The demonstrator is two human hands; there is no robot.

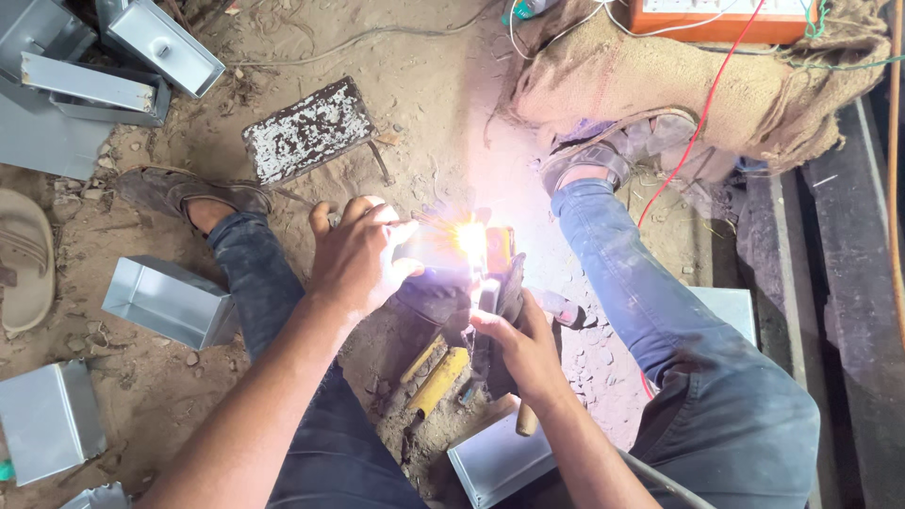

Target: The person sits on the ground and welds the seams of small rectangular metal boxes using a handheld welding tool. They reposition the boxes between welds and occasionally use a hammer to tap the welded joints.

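Near: right hand (523, 349) grips the welding holder (490, 300), fingers closed around it. Left hand (363, 254) fingers closed on the small metal piece (429, 250), on the dirt floor (443, 104) between the knees. Judgement: steady both hands, keep fingers off the bright arc (469, 238). Far-left: grey metal boxes (160, 38).

From my hands, the left hand (356, 259) sits at nine o'clock of the welding arc (470, 238) and the right hand (524, 349) at five. A metal box (168, 302) lies on the ground at nine, a speckled plate (307, 130) at eleven, the sacking (650, 71) at one.
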